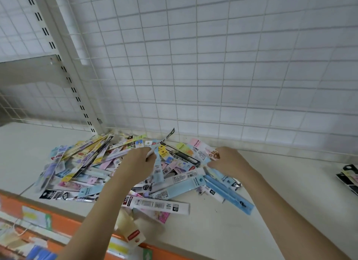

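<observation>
Pen packs (108, 170) are heaped at centre frame on a white shelf (251, 230), apparently for sorting. A blue pack (157, 163) is pinched in the curled fingers of the left hand (135, 163), and a paw-print pack (214, 155) is gripped by the right hand (230, 163). Barcodes are visible, but brand print is too blurred to be read.

There are two hands, the left hand (138, 162) and the right hand (227, 163). One heap of pen packets (93, 163) lies under and around both: dozens, too many to count. One long white packet (158, 204) lies nearer the person than the left hand. One small stack of dark packets (348, 179), at least three, sits well right of the right hand
</observation>
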A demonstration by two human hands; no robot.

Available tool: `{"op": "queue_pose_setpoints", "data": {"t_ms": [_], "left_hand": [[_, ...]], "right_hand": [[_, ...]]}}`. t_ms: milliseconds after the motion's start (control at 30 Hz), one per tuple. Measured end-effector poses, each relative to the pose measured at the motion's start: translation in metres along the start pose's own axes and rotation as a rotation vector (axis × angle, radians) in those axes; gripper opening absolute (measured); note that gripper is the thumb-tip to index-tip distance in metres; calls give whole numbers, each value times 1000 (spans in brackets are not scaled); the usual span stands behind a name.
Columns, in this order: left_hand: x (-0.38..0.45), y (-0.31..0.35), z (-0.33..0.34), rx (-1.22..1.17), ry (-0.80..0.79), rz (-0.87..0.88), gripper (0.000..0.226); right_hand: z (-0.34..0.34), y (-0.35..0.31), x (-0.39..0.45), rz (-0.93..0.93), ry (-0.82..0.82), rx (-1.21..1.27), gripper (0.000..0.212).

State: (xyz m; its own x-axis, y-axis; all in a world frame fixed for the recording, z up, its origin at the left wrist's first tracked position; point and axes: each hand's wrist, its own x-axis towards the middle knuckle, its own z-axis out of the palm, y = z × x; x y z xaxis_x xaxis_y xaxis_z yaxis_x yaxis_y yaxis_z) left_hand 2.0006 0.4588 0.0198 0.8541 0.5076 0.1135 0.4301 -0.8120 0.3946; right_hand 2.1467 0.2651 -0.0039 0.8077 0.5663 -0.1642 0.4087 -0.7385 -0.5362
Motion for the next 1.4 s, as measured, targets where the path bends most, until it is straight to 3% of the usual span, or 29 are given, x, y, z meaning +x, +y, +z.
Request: {"op": "queue_pose_setpoints", "data": {"t_ms": [200,333,433,567,767,933,1133,1400], "left_hand": [[18,26,11,18,-41,18,35],[26,45,20,27,-96,18,37],[30,58,27,17,-140,56,26],[29,75,34,8,-172,117,19],[16,95,26,50,-129,181,23],[-10,109,25,-201,-163,110,31],[-44,119,38,-475,-136,79,47],[-62,132,42,-812,-142,-24,34]], "right_hand": [[-22,15,-21,51,127,-35,25],[-31,28,-38,75,120,-33,18],[-32,39,-50,99,134,-1,24],[-37,49,-66,127,173,54,11],[-45,51,-94,129,134,331,15],[-45,44,-111,95,164,472,25],[-37,36,-127,69,192,541,18],[-21,31,-132,79,157,539,12]]}}
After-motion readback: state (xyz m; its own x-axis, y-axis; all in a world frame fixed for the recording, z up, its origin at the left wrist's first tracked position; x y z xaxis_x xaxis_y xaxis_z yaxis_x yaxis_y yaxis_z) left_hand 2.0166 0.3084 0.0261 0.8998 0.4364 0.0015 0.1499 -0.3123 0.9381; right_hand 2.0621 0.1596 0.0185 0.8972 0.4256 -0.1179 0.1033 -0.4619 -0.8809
